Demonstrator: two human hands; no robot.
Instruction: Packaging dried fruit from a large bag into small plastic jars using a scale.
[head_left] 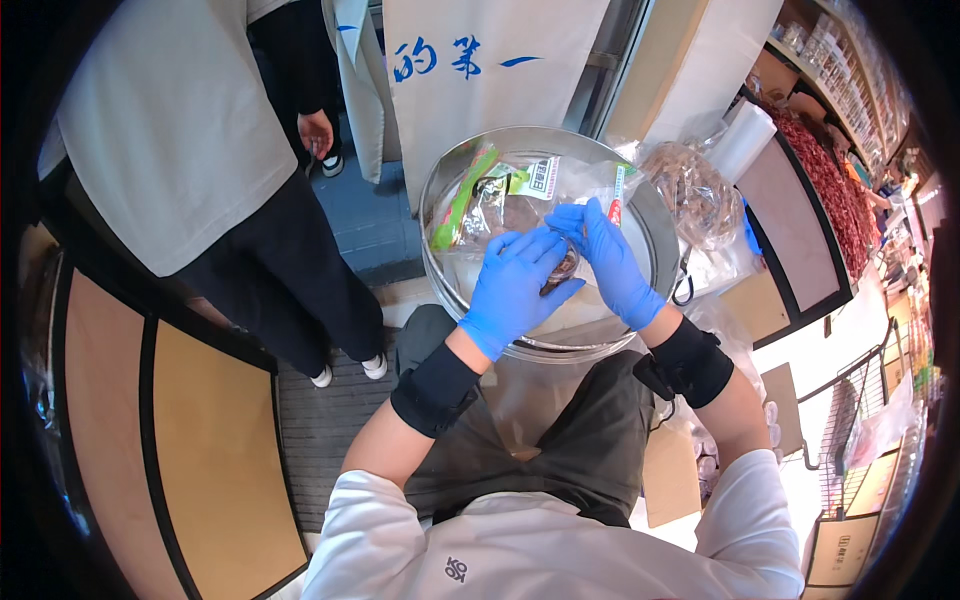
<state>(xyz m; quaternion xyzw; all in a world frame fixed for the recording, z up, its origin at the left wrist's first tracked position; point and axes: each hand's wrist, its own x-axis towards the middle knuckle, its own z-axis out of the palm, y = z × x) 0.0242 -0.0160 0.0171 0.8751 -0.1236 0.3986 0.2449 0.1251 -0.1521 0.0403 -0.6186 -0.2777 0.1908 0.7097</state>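
Both my hands wear blue gloves and meet over a large round metal basin (640, 215). My left hand (515, 285) and my right hand (608, 262) pinch a small clear bag with dark brown contents (563, 268) between them. Inside the basin lie several clear plastic packets, one with a green strip (462, 200) and one with a white and green label (540, 178). Black wrist bands sit on both forearms.
Another person in a grey top and dark trousers (200, 170) stands at the left on the floor. A clear bag of brown dried goods (695, 195) lies right of the basin, with a white roll (745, 140) behind it. Shelves of red dried goods (835, 190) run along the right.
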